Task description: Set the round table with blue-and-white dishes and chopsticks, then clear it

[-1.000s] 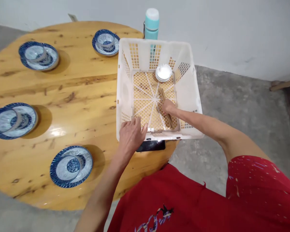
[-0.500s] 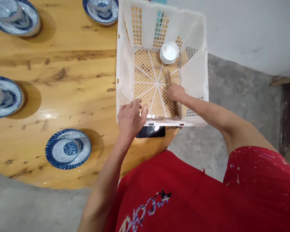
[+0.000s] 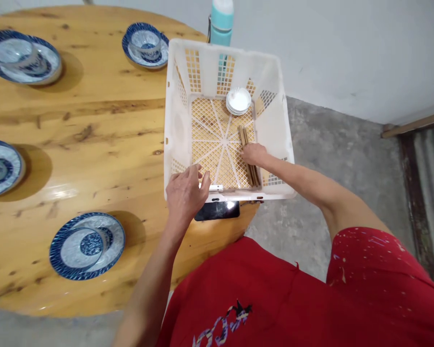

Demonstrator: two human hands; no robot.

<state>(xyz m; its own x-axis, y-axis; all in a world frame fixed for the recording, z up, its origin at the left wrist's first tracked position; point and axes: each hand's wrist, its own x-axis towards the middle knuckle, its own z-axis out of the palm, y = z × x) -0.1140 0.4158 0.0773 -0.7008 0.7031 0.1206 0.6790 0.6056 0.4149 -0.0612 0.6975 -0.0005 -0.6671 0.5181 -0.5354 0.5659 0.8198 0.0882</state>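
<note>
In the head view, the chopsticks [image 3: 252, 172] were seen lying in a loose bundle on the floor of the white basket [image 3: 275, 120], directly under the right hand [image 3: 254, 154]. The middle of the bundle was covered by that hand, its fingers bent over the sticks; whether they were tightened around them could not be told. The right hand was the nearer one. The left hand [image 3: 188, 190] was laid over the near left corner of the basket, well apart from the bundle, its thumb spread from its fingers and nothing seen clasped between them.

The long axis of the chopsticks ran crosswise to the right forearm: from the grip, one end pointed away and slightly left, toward the stacked dishes [image 3: 238, 101], while the other pointed back toward the body and slightly right, to the near right corner.

Just beside the left thumb, a white handle [image 3: 216, 188] was seen; nearer the body, a phone [image 3: 217, 210] was partly covered by the basket.
</note>
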